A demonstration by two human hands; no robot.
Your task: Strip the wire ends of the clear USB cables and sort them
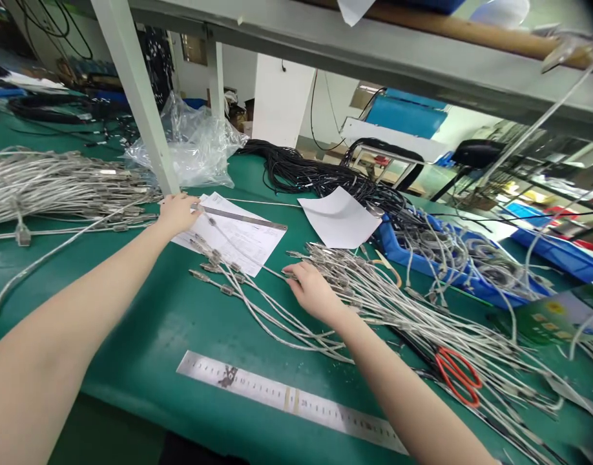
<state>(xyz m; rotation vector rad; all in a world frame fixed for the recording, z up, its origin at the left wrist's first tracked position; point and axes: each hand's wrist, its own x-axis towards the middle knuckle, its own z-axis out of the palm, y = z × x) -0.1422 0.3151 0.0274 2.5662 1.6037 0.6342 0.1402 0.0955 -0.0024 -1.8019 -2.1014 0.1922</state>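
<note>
My left hand (177, 212) is closed at the near-left end of a narrow metal ruler (243, 217), which lies over printed sheets (250, 244). My right hand (309, 287) pinches the end of a thin cable (248, 255); the cable stretches across the paper toward the ruler. The fingertips partly hide the connector there. Below and left of my right hand, several white cables with clear-hooded connectors (226, 290) lie loose on the green table. A larger bundle of white cables (398, 310) lies beneath and to the right of my right wrist.
A long steel ruler (258, 385) lies near the table's front edge. Orange-handled scissors (457, 376) rest on the bundle. A blue tray (490, 284) holds coiled cables. More white cables (59, 184) are piled left. A shelf post (136, 97) stands beside my left hand.
</note>
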